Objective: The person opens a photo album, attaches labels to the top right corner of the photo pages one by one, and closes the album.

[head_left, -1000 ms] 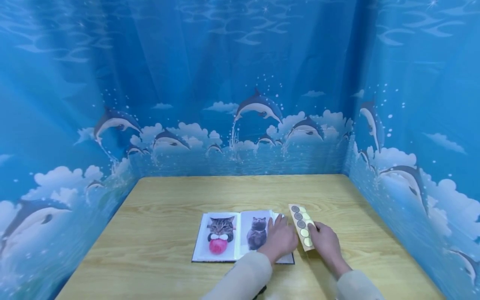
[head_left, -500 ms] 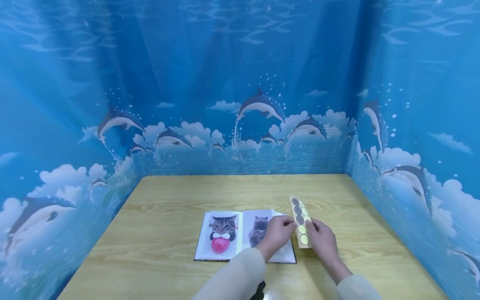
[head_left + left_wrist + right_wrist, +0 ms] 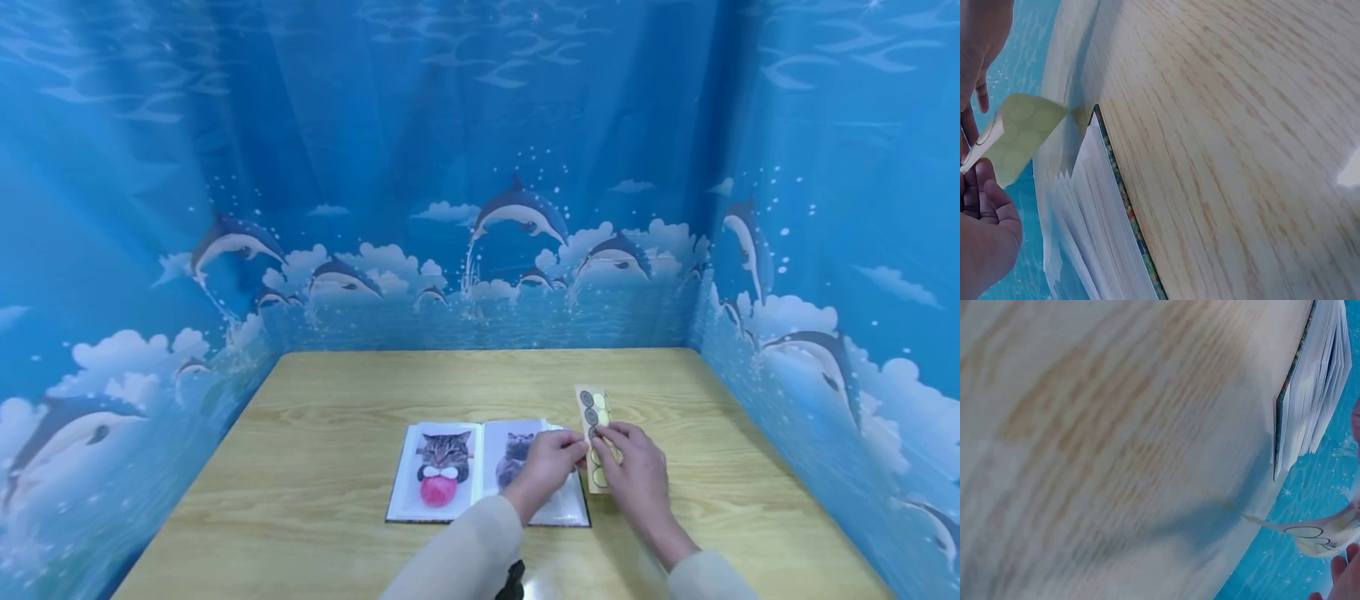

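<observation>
A cream sticker sheet (image 3: pixel 596 408) with round grey and yellow stickers stands tilted over the right edge of an open photo album (image 3: pixel 401 502). My left hand (image 3: pixel 549 463) pinches the sheet's left edge. With thumb and forefinger close together, my right hand (image 3: pixel 639 477) grips at the stickered face, covering its middle. From the left wrist, the sheet's pale back (image 3: pixel 1030 128) shows curving above the curled left hand (image 3: pixel 988 247). Only fingertips of the right hand (image 3: pixel 1346 584) appear in the right wrist view, beside the bent sheet (image 3: pixel 1316 531).
The album shows a tabby cat with a pink ball (image 3: pixel 438 490) and a grey cat (image 3: pixel 513 454). It lies on a wood-grain table (image 3: pixel 315 467). Blue dolphin-print curtains (image 3: pixel 480 208) surround the table's back and sides. A small black object (image 3: pixel 513 581) shows below the left sleeve.
My left hand has come off the album page and taken the sheet's left edge. My right hand has shifted its fingers leftward over the stickers, and the sheet now stands more upright.
</observation>
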Demonstrator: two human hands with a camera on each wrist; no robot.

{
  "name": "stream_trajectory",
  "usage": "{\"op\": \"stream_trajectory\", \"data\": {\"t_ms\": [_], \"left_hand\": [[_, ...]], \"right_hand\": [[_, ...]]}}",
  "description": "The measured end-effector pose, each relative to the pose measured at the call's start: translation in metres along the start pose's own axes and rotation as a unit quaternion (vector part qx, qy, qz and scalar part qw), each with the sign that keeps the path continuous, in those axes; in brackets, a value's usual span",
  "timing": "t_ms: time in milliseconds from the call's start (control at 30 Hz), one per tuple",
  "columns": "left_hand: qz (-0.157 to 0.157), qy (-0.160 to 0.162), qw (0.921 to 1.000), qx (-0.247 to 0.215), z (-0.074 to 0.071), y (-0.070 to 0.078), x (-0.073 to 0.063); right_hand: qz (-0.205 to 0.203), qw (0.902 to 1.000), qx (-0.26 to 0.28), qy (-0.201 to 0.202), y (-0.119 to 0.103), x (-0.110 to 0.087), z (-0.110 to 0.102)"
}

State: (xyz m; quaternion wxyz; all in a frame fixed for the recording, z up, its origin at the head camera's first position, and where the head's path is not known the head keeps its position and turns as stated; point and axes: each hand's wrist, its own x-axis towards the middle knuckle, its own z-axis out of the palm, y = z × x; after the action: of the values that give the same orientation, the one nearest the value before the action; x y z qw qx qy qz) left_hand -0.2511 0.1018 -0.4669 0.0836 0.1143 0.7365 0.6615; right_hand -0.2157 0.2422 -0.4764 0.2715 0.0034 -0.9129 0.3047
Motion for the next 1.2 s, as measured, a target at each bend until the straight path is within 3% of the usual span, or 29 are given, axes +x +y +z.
{"op": "stream_trajectory", "data": {"t_ms": [167, 367, 1033, 1200], "left_hand": [[0.019, -0.007, 0.9996, -0.019, -0.003, 0.001, -0.001], [0.035, -0.011, 0.9993, -0.012, -0.006, -0.001, 0.0], [0.052, -0.012, 0.9979, 0.036, -0.004, 0.0, -0.002], [0.034, -0.004, 0.9989, 0.031, -0.004, 0.0, -0.002]], "right_hand": [[-0.015, 0.9998, 0.002, 0.016, -0.003, -0.002, 0.001], [0.021, 0.9995, 0.024, 0.002, -0.007, -0.003, 0.0], [0.076, 0.9964, 0.039, 0.006, -0.013, -0.002, 0.0], [0.08, 0.9958, 0.043, 0.005, -0.014, 0.001, -0.005]]}}
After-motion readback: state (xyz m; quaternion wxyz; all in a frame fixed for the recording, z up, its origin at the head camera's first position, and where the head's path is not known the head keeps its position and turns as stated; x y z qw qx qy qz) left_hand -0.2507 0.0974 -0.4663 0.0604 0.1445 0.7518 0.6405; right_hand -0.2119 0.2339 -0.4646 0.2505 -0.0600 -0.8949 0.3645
